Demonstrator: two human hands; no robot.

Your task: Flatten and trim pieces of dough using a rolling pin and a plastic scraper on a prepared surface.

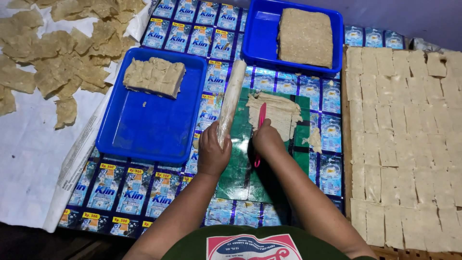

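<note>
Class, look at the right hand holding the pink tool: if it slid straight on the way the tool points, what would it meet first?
The right hand aims its pink tool up the frame, so it would first cross the flattened dough sheet, already under the tip. Further along that line sits the far blue tray, though depth is uncertain.

Cool, dim-ish light from overhead, sharp in the middle and murky along the bottom

You've got glare bouncing off the shiny foil sachet sheet (211,72) covering the bench, strongest around the top middle. The white cloth (29,154) on the left reads bright but not blown out. Bottom left corner drops into near black, and your forearms throw soft shadows onto the green mat (240,168). Focus holds well across the cut squares (404,135) on the right; straight edges bow slightly toward the corners, typical wide lens stuff.
</note>
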